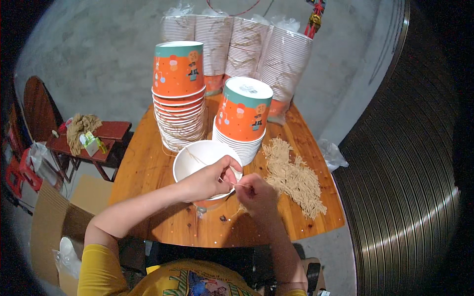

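An open paper bucket (185, 166), white inside with orange showing below its rim, stands near the front of the table. My left hand (213, 178) reaches over its right rim, fingers pinched on a thin beige string (239, 184). Just outside the rim, my right hand (256, 194) is closed on the same string, close to my left fingertips. More of the string lies inside the bucket. Behind it stand a tall stack of upside-down orange buckets (178, 74) with strings about their rims, and a shorter orange stack (244, 111).
A pile of loose beige strings (296, 180) lies on the wooden table (163, 212), right of the bucket. Several plastic-wrapped bucket stacks (286, 56) line the back edge. A ribbed metal shutter (410, 197) is at the right. A red bench (111, 130) stands at the left.
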### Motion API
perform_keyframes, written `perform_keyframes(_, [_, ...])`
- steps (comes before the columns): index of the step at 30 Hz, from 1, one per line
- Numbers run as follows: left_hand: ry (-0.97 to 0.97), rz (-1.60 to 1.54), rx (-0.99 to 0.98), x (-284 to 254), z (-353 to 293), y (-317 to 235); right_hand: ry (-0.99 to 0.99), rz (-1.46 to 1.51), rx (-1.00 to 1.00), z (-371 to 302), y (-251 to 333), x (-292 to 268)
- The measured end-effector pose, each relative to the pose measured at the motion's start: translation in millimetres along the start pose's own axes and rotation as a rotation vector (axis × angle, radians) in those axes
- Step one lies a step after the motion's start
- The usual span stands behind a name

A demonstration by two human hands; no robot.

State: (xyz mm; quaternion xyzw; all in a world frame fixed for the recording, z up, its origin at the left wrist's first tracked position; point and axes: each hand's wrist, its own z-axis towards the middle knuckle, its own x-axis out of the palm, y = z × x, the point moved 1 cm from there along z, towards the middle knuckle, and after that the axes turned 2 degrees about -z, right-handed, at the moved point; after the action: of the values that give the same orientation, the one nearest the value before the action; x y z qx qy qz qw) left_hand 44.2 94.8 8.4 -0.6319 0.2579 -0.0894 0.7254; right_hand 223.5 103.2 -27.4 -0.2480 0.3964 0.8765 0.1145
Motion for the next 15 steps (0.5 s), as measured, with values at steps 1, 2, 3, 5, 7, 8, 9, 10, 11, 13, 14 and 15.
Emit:
perform_keyframes(1, [-0.014, -0.007, 0.015, 0.3, 0.0, -1.8, 0.002, 0.043, 0.058, -0.3, -1.2, 0.4])
perform_keyframes(2, [-0.016, -0.006, 0.015, -0.2, -0.4, -1.3, 0.003, 0.044, 0.057, 0.2, 0.0, 0.7])
perform_keyframes(3, [-0.026, 0.005, 0.019, -0.8, -0.6, -0.6, -0.004, 0.012, 0.037, 0.6, 2.2, 0.3])
perform_keyframes(5, [-0.034, 0.015, 0.023, -1.4, -0.6, 0.3, -0.012, -0.020, 0.019, 0.5, 3.4, 1.1])
perform_keyframes(7, [-0.017, 0.020, 0.020, -1.4, -0.2, 1.1, 0.005, 0.020, 0.086, -1.2, 2.3, 2.9])
perform_keyframes(8, [-0.017, 0.020, 0.021, -1.2, -0.2, 2.0, 0.005, 0.019, 0.086, -1.7, 1.6, 3.1])
perform_keyframes(9, [-0.007, 0.017, 0.048, -0.7, 0.2, 3.8, 0.007, 0.042, 0.073, -2.1, 0.1, 3.7])
perform_keyframes(10, [0.004, 0.014, 0.074, -0.4, 0.5, 5.2, 0.010, 0.064, 0.060, -2.2, -0.4, 4.0])
perform_keyframes(11, [0.002, 0.014, 0.074, -0.6, 0.7, 6.3, 0.011, 0.065, 0.058, -1.9, -0.3, 4.4])
perform_keyframes(13, [-0.021, 0.114, 0.102, -1.2, 0.6, 7.2, 0.036, 0.164, 0.103, -1.0, 0.1, 5.8])
perform_keyframes(14, [-0.022, 0.113, 0.103, -1.7, 1.2, 7.7, 0.037, 0.163, 0.103, -0.7, 0.8, 5.4])
perform_keyframes(15, [-0.037, 0.241, 0.138, -2.4, 1.7, 7.7, 0.037, 0.132, 0.107, -0.5, 2.4, 4.7])
